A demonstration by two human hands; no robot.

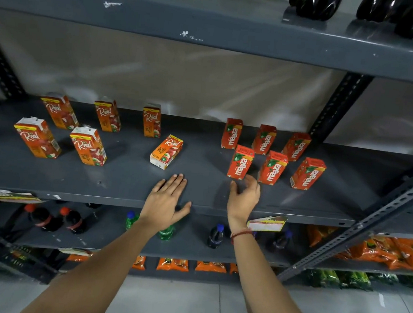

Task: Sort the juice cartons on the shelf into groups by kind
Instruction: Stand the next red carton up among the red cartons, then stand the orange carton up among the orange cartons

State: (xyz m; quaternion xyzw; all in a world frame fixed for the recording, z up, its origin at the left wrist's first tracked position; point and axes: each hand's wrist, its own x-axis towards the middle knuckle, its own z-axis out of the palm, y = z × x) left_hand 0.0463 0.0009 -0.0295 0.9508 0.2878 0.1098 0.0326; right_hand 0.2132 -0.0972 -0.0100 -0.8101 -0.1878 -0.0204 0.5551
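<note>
Head view: both hands are seen empty, left hand flat on the shelf, right hand part-open beside a Maaza carton.

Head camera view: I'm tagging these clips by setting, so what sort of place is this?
Probably a small shop or stockroom: grey slotted-angle metal shelving carries small orange Real juice cartons and red Maaza cartons in multiples, with dark soft-drink bottles on the shelf below.

Both arms stretched forward, left hand flat, palm down, fingers spread; right hand loosely curled, fingers apart, empty, red band at wrist
</note>
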